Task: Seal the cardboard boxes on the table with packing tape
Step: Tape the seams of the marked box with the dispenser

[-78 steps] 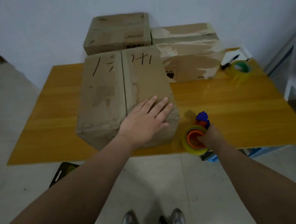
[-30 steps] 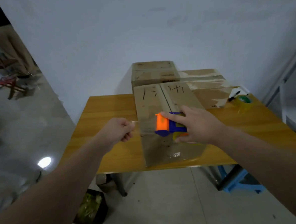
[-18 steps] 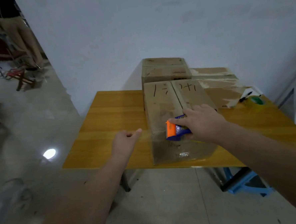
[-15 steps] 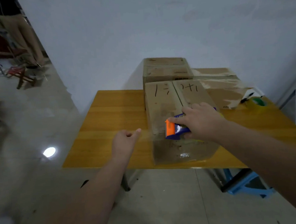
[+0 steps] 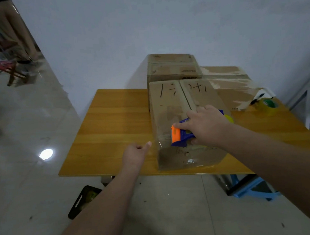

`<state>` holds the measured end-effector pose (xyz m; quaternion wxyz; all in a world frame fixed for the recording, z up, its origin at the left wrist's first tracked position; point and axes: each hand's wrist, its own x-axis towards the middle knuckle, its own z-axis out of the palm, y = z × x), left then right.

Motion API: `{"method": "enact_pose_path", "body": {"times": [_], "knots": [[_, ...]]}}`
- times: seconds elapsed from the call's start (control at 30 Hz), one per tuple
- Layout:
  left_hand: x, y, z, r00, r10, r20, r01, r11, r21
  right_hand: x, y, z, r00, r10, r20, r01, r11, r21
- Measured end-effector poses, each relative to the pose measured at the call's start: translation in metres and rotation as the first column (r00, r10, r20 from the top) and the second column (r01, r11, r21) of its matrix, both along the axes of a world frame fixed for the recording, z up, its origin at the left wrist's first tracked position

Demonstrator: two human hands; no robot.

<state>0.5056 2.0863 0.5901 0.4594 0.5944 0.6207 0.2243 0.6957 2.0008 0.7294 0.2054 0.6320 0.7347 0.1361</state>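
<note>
Under R hand (image 5: 205,127), tape dispenser (image 5: 179,136) half hidden; L hand (image 5: 134,155) grip unclear

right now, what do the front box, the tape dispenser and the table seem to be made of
The front box: brown cardboard, matt, scuffed and stained, with marker strokes on top.
The tape dispenser: likely moulded plastic, smooth, solid orange and blue.
The table: wood or wood-look laminate, slight sheen, with grain stripes; which one cannot be told.
</note>
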Motion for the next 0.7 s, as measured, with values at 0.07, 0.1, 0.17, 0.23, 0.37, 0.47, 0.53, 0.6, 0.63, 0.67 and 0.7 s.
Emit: {"method": "enact_pose_path", "body": {"times": [0.07,0.1,0.17,0.23,0.37,0.47,0.53,0.6,0.63,0.67,0.7], "knots": [[0.007,-0.001,-0.006,1.0,-0.005,0.019,0.006,0.999,-0.032,0.0,0.001,-0.001,1.0,0.0,0.001,0.0,1.0,0.0],[0.011,-0.001,-0.008,1.0,-0.005,0.014,0.006,0.998,-0.067,0.001,0.001,-0.002,1.0,0.0,0.0,0.0,1.0,0.004],[0.018,-0.001,-0.011,1.0,-0.009,0.018,0.012,0.988,-0.155,0.002,0.001,-0.004,1.0,0.003,0.004,-0.003,1.0,0.013],[0.02,-0.002,-0.011,0.997,0.009,0.083,0.012,0.97,-0.243,0.002,0.0,-0.005,1.0,0.002,0.003,-0.002,1.0,0.014],[0.017,-0.006,-0.011,0.993,0.026,0.117,0.021,0.923,-0.384,0.001,0.001,-0.003,1.0,-0.005,-0.007,0.005,1.0,0.007],[0.017,-0.009,-0.01,0.996,-0.019,0.086,0.053,0.911,-0.409,0.0,0.001,0.0,1.0,-0.011,-0.009,0.011,1.0,-0.01],[0.018,-0.008,-0.01,0.996,-0.034,0.081,0.064,0.913,-0.402,0.0,0.001,0.002,1.0,-0.016,-0.005,0.016,1.0,-0.017],[0.018,-0.005,-0.008,0.997,-0.063,0.034,0.071,0.921,-0.384,-0.001,0.001,0.002,1.0,-0.018,0.005,0.018,1.0,-0.014],[0.016,-0.004,-0.007,0.996,-0.089,-0.007,0.08,0.921,-0.381,-0.002,0.001,0.002,1.0,-0.018,0.012,0.018,1.0,-0.012],[0.013,-0.002,-0.006,0.99,-0.131,-0.059,0.098,0.918,-0.383,-0.002,0.0,0.001,1.0,-0.02,0.016,0.02,1.0,-0.012],[0.008,-0.002,-0.006,0.976,-0.185,-0.117,0.126,0.912,-0.391,-0.002,0.0,0.001,1.0,-0.022,0.015,0.022,1.0,-0.01]]}}
